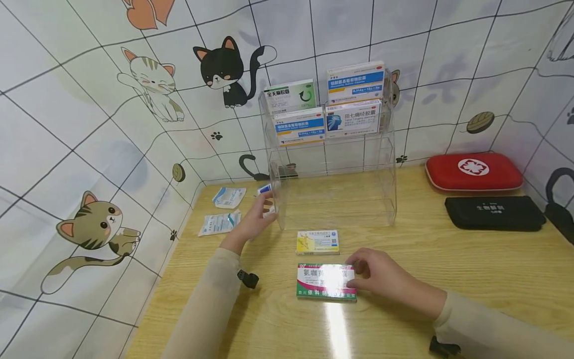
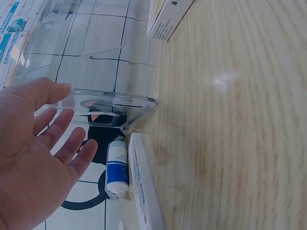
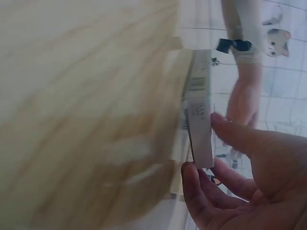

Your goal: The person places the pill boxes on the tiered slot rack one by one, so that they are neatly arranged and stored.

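My right hand [image 1: 385, 274] pinches the right end of a green, white and pink medicine box [image 1: 320, 281] low at the table's front. In the right wrist view, thumb and fingertips hold the box [image 3: 199, 115] at one end. By the left side of the clear acrylic rack [image 1: 332, 173] is my left hand [image 1: 253, 222]. Its fingers are loosely spread with nothing held in the left wrist view, and the thumb overlaps the rack's edge; contact is unclear. Near that hand lie a blue-and-white tube [image 2: 117, 167] and a slim white box [image 2: 144, 182].
Several medicine boxes, including a green-and-white one [image 1: 291, 97], stand on the rack's upper tiers. A yellow-and-white box [image 1: 317, 242] lies before the rack. Two packets, one a blue-and-white packet [image 1: 219, 223], lie left. A red case [image 1: 475, 172] and black pouch [image 1: 493, 213] sit right.
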Tool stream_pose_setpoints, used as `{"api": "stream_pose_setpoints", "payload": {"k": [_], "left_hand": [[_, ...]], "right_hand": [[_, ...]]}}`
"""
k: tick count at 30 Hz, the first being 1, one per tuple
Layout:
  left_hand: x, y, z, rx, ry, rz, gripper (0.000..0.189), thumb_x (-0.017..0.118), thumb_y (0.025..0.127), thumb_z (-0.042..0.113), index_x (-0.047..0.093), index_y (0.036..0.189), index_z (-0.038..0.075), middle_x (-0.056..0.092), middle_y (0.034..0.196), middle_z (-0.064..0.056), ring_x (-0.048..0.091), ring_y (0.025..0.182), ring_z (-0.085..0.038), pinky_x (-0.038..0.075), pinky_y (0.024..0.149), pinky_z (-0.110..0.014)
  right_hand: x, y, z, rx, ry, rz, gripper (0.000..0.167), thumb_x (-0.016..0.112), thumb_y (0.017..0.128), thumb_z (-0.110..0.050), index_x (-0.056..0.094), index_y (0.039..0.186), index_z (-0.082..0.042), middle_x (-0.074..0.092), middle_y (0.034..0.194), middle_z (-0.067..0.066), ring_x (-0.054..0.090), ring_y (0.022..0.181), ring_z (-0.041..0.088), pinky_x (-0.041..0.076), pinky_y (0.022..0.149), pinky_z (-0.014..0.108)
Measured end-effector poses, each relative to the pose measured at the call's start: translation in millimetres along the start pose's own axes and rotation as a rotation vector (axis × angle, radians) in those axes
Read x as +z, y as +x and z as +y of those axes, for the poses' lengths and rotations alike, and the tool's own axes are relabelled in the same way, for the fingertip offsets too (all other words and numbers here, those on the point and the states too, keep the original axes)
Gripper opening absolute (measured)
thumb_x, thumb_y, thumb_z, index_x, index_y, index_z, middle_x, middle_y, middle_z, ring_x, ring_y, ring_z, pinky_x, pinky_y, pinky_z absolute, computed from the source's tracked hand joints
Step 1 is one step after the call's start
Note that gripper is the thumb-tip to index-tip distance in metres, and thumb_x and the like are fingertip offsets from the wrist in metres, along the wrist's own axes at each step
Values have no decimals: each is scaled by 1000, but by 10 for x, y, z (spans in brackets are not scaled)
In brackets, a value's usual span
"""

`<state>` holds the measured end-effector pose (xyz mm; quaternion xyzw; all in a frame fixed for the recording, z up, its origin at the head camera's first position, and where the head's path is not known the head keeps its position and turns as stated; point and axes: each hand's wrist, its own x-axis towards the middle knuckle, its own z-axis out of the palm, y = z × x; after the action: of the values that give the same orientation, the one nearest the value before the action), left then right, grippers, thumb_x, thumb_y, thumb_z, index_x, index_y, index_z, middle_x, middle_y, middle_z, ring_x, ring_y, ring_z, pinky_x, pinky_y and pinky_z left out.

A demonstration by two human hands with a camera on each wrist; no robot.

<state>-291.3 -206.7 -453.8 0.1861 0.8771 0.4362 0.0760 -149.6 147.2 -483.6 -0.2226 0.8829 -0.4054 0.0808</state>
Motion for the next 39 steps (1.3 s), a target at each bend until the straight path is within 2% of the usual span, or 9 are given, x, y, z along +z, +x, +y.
{"api": "stream_pose_setpoints", "payload": {"k": [5, 12, 18, 24, 26, 29, 32, 36, 39], "left_hand": [[9, 19, -21, 21, -3, -14, 66, 60, 103, 10, 25, 159, 9, 30, 163, -17, 39, 143, -38, 36, 121, -56], [6, 15, -37, 43, -31, -2, 67, 61, 101, 6, 26, 158, 1, 32, 161, -18, 40, 139, -39, 37, 119, -58], [12, 15, -32, 17, -14, -9, 67, 61, 102, 9, 25, 159, 3, 31, 162, -16, 39, 142, -38, 37, 120, -57], [2, 16, -20, 15, -14, 3, 67, 61, 102, 8, 26, 159, 5, 31, 162, -17, 38, 142, -37, 35, 121, -57], [-3, 26, -29, 22, -11, 3, 67, 61, 102, 8, 26, 159, 5, 31, 162, -17, 38, 142, -37, 35, 121, -57], [-16, 33, -49, 33, -8, 2, 67, 62, 101, 7, 26, 158, 3, 32, 161, -17, 39, 142, -39, 36, 121, -57], [-24, 32, -47, 33, -7, -2, 66, 62, 101, 7, 27, 157, 4, 32, 161, -18, 39, 142, -39, 36, 121, -56], [-21, 29, -23, 38, -10, -9, 66, 62, 101, 6, 27, 157, 3, 31, 162, -20, 39, 142, -39, 36, 121, -56], [-17, 22, -3, 41, -16, -13, 67, 61, 101, 6, 26, 157, 3, 30, 162, -20, 38, 142, -39, 35, 121, -58]], "right_hand": [[-101, 5, -32, 39, 105, 52, 24, 84, 86, -17, 74, 108, -13, 75, 100, -2, 70, 88, 12, 61, 77, 23], [-230, 196, 20, -95, 88, 252, 18, 81, 89, -10, 78, 105, -18, 78, 104, -4, 74, 93, 11, 63, 85, 29], [-591, 511, -81, -205, -9, 424, 20, 82, 88, -11, 79, 107, -14, 79, 102, 3, 77, 90, 19, 64, 78, 33], [-1029, 945, -298, -288, -21, 592, 20, 81, 89, -12, 79, 110, -11, 79, 107, 4, 77, 94, 20, 55, 82, 9], [-1145, 1088, -372, -302, -23, 640, 21, 80, 90, -13, 78, 111, -11, 78, 109, 4, 76, 95, 18, 53, 84, 7], [-1272, 1298, -460, -319, -40, 690, 21, 79, 92, -15, 78, 112, -10, 78, 111, 4, 75, 96, 16, 55, 87, 11], [-1330, 1484, -504, -309, -54, 713, 21, 78, 94, -17, 77, 114, -11, 75, 115, 3, 73, 99, 15, 59, 91, 24], [-1301, 1712, -478, -284, -73, 723, 20, 77, 94, -16, 78, 113, -11, 72, 117, 3, 72, 101, 17, 61, 92, 34], [-1235, 1835, -451, -271, -56, 702, 19, 77, 93, -13, 78, 111, -9, 71, 117, 5, 72, 100, 19, 61, 92, 36]]}}
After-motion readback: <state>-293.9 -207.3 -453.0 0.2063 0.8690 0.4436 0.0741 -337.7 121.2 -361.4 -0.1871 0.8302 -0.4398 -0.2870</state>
